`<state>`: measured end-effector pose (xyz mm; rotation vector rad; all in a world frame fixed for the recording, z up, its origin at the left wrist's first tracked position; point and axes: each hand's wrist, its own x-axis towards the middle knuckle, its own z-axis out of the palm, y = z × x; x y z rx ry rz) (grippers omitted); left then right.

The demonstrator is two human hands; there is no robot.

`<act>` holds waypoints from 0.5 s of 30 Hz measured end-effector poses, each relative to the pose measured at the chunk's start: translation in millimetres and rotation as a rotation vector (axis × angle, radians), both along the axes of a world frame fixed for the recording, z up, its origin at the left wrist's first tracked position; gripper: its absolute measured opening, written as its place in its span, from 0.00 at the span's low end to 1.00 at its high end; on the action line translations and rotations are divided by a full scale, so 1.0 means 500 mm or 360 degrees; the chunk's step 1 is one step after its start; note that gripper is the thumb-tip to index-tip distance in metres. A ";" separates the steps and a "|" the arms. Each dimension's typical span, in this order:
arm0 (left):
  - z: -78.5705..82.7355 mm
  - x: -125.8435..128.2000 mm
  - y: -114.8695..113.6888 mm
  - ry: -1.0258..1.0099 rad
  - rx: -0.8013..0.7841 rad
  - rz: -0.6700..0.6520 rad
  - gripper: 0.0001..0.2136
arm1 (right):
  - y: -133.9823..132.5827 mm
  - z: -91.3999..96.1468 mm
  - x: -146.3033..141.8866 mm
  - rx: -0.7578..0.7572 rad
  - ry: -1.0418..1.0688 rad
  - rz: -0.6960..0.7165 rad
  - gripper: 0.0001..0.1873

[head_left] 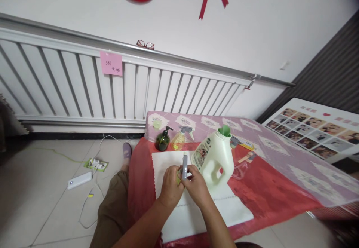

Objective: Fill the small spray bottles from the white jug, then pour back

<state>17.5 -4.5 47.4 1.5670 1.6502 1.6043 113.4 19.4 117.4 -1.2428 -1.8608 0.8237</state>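
Note:
Both my hands meet over a white cloth [196, 214] on the red table cover. My left hand [169, 186] is closed around a small yellow-green bottle [178, 179], mostly hidden by the fingers. My right hand [198, 187] pinches a grey spray head [184, 167] that stands upright on top of that bottle. A large white detergent jug [215, 157] with an open green mouth stands just right of my hands, touching distance away.
A dark green pump bottle [163, 140] and a yellow spray bottle [180, 138] stand behind my hands. Small items lie right of the jug [244, 151]. My knee [112, 199], a power strip and cables [84, 178] are on the left; a radiator [84, 87] lines the wall.

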 end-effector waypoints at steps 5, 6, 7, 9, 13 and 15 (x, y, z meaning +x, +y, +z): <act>-0.010 0.000 -0.002 -0.0030 -0.0014 0.0000 0.16 | -0.002 -0.029 -0.015 0.0036 0.0029 -0.0297 0.06; -0.011 0.000 -0.003 -0.0033 -0.0014 -0.0002 0.16 | -0.003 -0.034 -0.018 0.0041 0.0047 -0.0343 0.06; -0.012 -0.001 -0.003 -0.0034 -0.0013 -0.0005 0.15 | -0.005 -0.038 -0.020 0.0045 0.0070 -0.0375 0.06; -0.011 -0.002 -0.004 -0.0031 -0.0005 -0.0022 0.14 | -0.009 -0.043 -0.023 0.0041 0.0124 -0.0397 0.06; -0.007 -0.005 -0.003 -0.0021 0.0019 -0.0044 0.11 | -0.015 -0.042 -0.015 -0.0013 0.0229 -0.0328 0.12; -0.005 -0.005 -0.003 -0.0020 0.0027 -0.0038 0.11 | -0.015 -0.039 -0.006 -0.0048 0.0269 -0.0276 0.16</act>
